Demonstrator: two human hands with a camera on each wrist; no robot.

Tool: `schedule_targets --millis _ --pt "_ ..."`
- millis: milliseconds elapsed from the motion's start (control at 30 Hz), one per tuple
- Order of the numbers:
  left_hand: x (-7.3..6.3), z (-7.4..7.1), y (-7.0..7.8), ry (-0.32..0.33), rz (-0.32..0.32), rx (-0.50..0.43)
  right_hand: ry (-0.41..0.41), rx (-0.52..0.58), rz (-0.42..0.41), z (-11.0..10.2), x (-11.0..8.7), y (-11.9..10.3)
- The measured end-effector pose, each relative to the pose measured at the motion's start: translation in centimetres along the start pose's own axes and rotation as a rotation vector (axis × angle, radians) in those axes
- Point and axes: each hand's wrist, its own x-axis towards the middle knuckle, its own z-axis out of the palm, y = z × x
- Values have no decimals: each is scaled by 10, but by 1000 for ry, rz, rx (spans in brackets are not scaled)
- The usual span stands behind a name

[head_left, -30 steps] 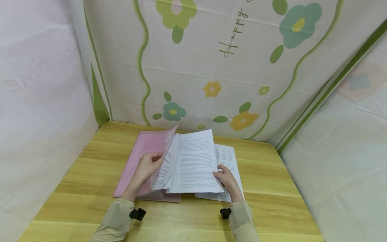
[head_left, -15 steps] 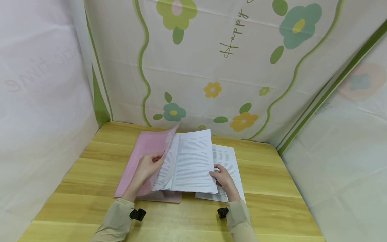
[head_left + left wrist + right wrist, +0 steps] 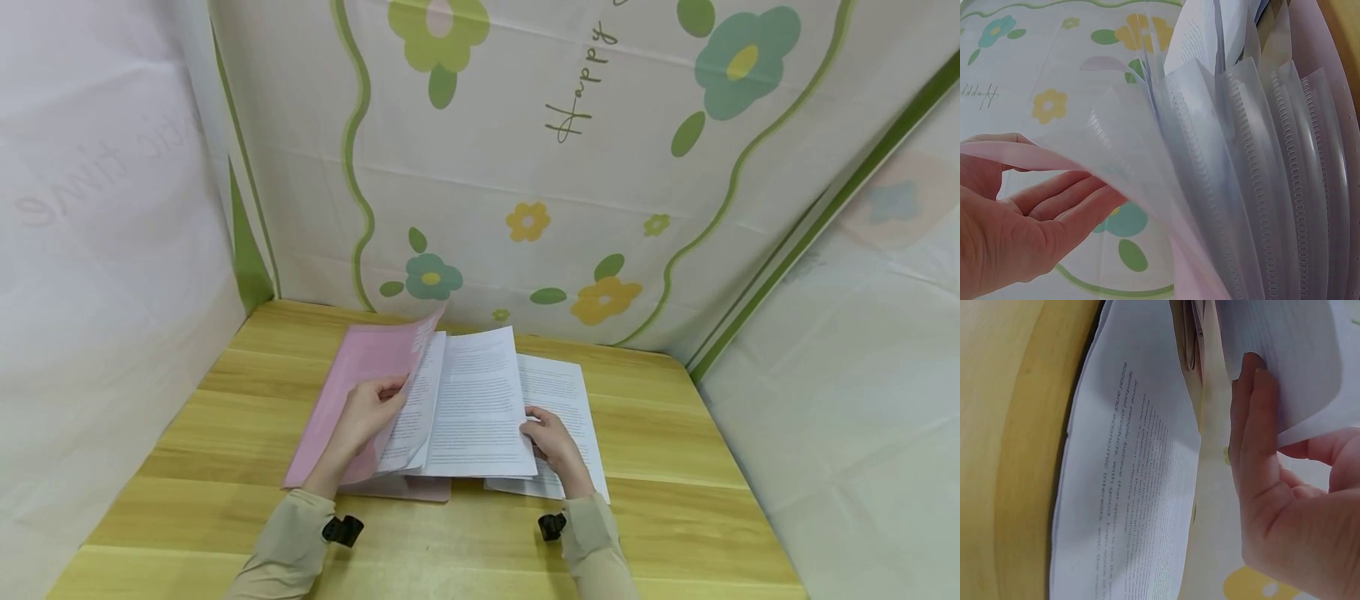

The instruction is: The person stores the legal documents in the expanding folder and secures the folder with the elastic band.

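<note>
A pink folder (image 3: 360,354) lies on the table at left, its cover lifted and bent back by my left hand (image 3: 367,412), which pinches the cover's edge. In the left wrist view, clear pockets (image 3: 1247,144) fan out beside that cover. My right hand (image 3: 553,437) pinches the right edge of a printed sheet (image 3: 480,400) between thumb and fingers. The sheet's left side overlaps the folder's printed pages. In the right wrist view, the held sheet (image 3: 1291,356) rises bent from the fingers. Another printed sheet (image 3: 558,383) lies partly hidden beneath it and my right hand.
The wooden table (image 3: 667,467) carries the folder and papers. A white flowered cloth (image 3: 465,183) hangs behind its far edge, and further cloth walls stand on the left (image 3: 120,250) and right (image 3: 840,400). Black wrist cameras sit near both sleeves.
My right hand and the sheet's right edge have shifted a little left toward the folder, uncovering more of the lower sheet. The left hand and pink cover stay in place.
</note>
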Motion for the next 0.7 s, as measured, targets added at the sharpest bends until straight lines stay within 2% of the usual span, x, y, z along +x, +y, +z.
schedule_targets --millis 700 --pt "-1 0 0 -3 -7 -18 -39 20 -3 13 0 -3"
